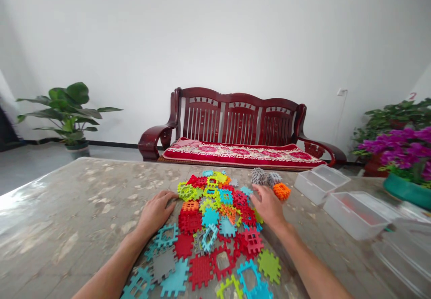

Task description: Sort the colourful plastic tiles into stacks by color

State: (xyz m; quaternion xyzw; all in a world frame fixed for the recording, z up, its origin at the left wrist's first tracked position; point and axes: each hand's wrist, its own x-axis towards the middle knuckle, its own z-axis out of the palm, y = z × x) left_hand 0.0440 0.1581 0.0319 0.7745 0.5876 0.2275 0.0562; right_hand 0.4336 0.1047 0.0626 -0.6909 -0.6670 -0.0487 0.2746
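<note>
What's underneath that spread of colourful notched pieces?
Under the notched pieces, the patterned tabletop shows through gaps and some window openings. Where pieces overlap or are solid, what's beneath is covered and can't be seen.

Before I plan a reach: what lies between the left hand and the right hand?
Many colourful toothed pieces, some overlapping, as the head view shows.

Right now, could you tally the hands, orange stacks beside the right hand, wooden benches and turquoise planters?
Left hand and right hand: 2
Orange stack: 1
Wooden bench: 1
Turquoise planter: 1
Total: 5
</note>
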